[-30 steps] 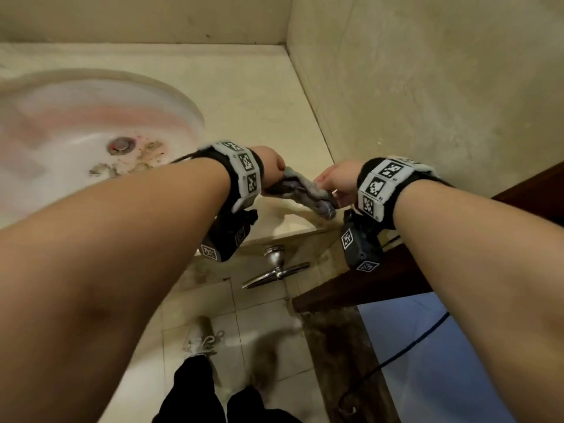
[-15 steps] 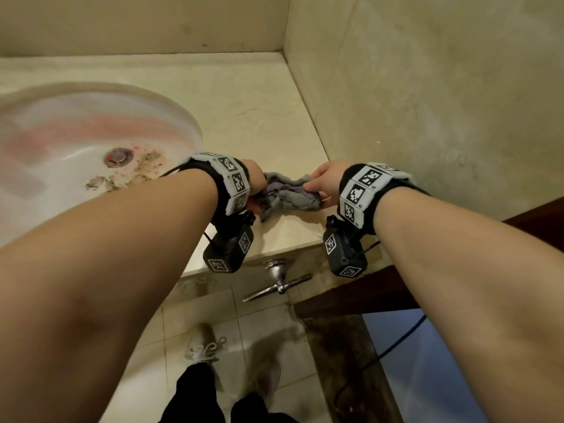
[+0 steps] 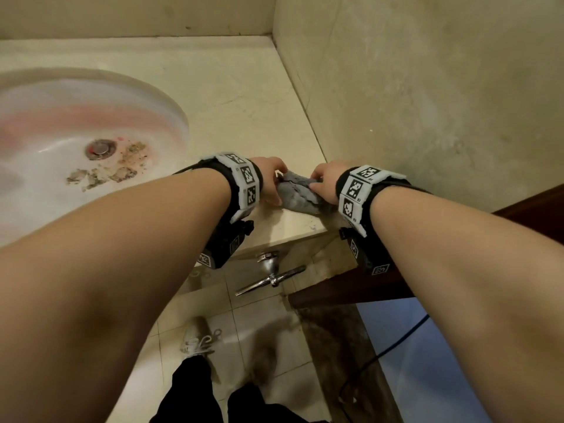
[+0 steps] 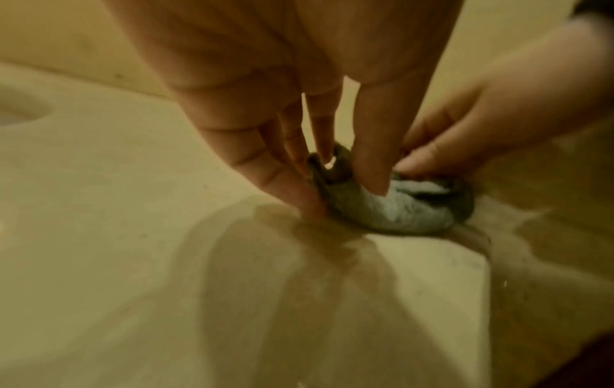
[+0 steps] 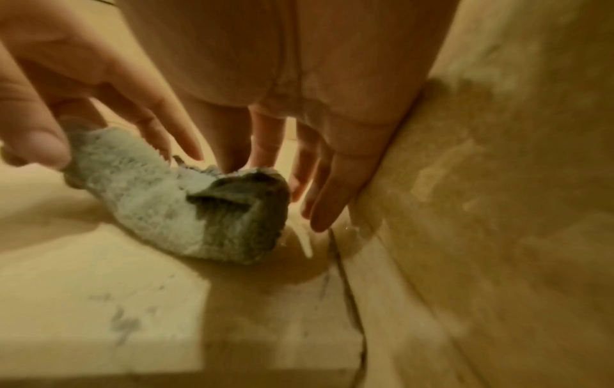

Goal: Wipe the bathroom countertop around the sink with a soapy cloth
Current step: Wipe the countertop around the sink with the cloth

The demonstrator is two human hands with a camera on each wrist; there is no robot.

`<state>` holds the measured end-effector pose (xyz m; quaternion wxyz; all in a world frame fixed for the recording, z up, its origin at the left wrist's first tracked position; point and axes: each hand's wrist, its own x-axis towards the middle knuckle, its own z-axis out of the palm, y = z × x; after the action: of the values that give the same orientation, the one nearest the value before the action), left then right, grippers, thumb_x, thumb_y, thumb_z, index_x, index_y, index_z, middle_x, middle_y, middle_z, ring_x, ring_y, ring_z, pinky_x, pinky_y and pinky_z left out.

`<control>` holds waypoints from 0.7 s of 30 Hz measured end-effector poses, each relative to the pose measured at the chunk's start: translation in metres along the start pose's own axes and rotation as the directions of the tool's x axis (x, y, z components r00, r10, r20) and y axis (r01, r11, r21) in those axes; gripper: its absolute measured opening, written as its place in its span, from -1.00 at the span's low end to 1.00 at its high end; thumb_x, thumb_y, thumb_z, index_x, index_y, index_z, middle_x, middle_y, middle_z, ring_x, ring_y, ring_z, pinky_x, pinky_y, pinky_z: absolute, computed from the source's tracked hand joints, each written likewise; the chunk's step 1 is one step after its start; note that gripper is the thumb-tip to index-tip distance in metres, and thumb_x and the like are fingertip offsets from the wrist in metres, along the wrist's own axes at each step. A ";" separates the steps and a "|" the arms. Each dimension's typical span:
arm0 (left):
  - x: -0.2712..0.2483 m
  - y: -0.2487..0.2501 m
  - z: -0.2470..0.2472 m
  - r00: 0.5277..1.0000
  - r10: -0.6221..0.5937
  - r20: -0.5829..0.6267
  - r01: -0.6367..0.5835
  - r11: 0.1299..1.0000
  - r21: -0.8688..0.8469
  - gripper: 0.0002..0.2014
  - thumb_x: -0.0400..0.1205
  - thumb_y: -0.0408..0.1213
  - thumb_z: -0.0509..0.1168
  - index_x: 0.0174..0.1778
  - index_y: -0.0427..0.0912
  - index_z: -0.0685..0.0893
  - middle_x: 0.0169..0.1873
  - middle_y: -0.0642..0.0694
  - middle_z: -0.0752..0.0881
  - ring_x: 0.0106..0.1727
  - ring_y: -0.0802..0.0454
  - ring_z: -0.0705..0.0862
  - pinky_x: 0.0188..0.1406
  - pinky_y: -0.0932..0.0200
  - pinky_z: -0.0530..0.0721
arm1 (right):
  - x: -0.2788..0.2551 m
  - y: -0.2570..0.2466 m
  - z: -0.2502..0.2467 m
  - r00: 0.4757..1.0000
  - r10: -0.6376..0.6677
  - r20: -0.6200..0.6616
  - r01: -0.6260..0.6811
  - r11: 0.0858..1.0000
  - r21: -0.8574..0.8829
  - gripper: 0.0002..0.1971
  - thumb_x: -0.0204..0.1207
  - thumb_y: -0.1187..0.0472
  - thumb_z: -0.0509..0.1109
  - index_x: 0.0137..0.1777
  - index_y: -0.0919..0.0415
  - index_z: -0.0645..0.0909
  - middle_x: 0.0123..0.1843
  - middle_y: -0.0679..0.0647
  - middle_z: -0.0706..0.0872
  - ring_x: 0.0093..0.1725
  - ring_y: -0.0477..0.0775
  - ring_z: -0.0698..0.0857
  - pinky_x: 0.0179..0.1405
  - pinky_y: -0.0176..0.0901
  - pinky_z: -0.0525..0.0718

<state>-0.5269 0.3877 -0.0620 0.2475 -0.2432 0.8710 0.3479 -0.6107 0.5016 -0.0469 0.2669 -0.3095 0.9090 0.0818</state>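
A crumpled grey cloth (image 3: pixel 297 196) (image 4: pixel 398 212) (image 5: pixel 166 204) lies on the beige countertop (image 3: pixel 238 96) at its front right corner, close to the wall. My left hand (image 3: pixel 270 178) (image 4: pixel 335 181) pinches the cloth's left end, fingers pointing down. My right hand (image 3: pixel 325 181) (image 5: pixel 285 168) grips the right end; its thumb presses on top in the left wrist view. The two hands sit close together with the cloth bunched between them. A wet patch shows on the counter beside the cloth, by the wall joint.
The white sink (image 3: pixel 171 108) lies to the left, with brown debris by its drain (image 3: pixel 99 148). A plaster wall (image 3: pixel 427 117) bounds the counter on the right. Below the front edge hang a chrome lever handle (image 3: pixel 271 276) and a dark wooden edge (image 3: pixel 351 288).
Both hands brought the cloth from over the counter's front edge down onto the countertop corner. The hands have drawn closer together and the cloth is bunched tighter.
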 end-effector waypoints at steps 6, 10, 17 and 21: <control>0.010 0.006 0.006 0.978 0.189 -0.085 -0.119 0.847 0.518 -0.39 0.55 -0.06 0.36 0.54 0.02 0.40 0.44 -0.14 0.46 0.43 -0.19 0.47 0.44 -0.05 0.47 | -0.005 0.004 0.008 0.986 -0.164 -0.026 0.158 0.976 -0.152 -0.48 0.48 0.06 0.43 0.45 0.03 0.44 0.38 0.14 0.51 0.36 0.21 0.54 0.28 -0.03 0.55; 0.016 0.012 0.009 0.987 0.161 -0.022 -0.119 0.809 0.576 -0.50 0.60 -0.12 0.31 0.50 0.02 0.49 0.33 -0.14 0.58 0.32 -0.18 0.60 0.29 0.00 0.61 | -0.003 0.000 0.006 0.991 -0.106 0.085 0.118 0.980 -0.158 -0.56 0.55 0.16 0.38 0.44 0.11 0.51 0.36 0.14 0.63 0.29 0.19 0.65 0.19 -0.07 0.62; 0.016 0.015 0.021 0.992 0.118 -0.044 -0.063 0.769 0.636 -0.59 0.61 -0.13 0.32 0.42 0.02 0.59 0.20 -0.11 0.67 0.21 -0.16 0.67 -0.01 0.11 0.61 | -0.005 0.001 0.016 0.996 -0.081 0.047 0.087 0.985 -0.147 -0.54 0.51 0.24 0.44 0.42 0.06 0.53 0.38 0.16 0.55 0.29 0.23 0.64 0.15 -0.08 0.61; 0.007 0.019 0.027 0.999 0.045 -0.031 -0.016 0.776 0.631 -0.61 0.55 -0.14 0.40 0.32 0.00 0.67 0.12 -0.10 0.72 0.11 -0.16 0.71 -0.02 0.16 0.63 | -0.013 0.000 0.019 0.994 -0.074 0.076 0.085 0.986 -0.142 -0.54 0.50 0.23 0.43 0.41 0.10 0.54 0.35 0.16 0.59 0.26 0.22 0.66 0.13 -0.09 0.63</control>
<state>-0.5367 0.4179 -0.0747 0.2898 -0.1400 0.9462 0.0352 -0.5938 0.5141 -0.0557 0.2784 -0.3610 0.8777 0.1477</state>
